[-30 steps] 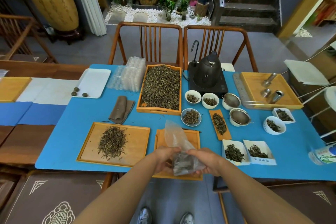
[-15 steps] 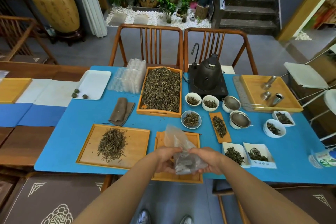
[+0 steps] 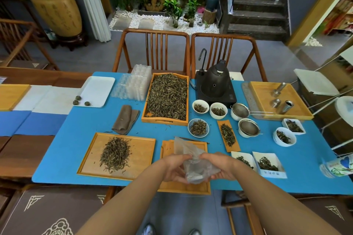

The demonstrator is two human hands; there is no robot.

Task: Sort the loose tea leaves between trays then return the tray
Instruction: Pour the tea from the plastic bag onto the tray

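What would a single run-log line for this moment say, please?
left hand: holds plastic bag | right hand: holds bag | over small tray | tea pile untouched

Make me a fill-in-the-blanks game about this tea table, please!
1. Both hands hold a clear plastic ____ over the small tray.
2. The tablecloth is ____.
3. The black kettle stands to the ____ of the big tea tray.

Missing words: bag; blue; right
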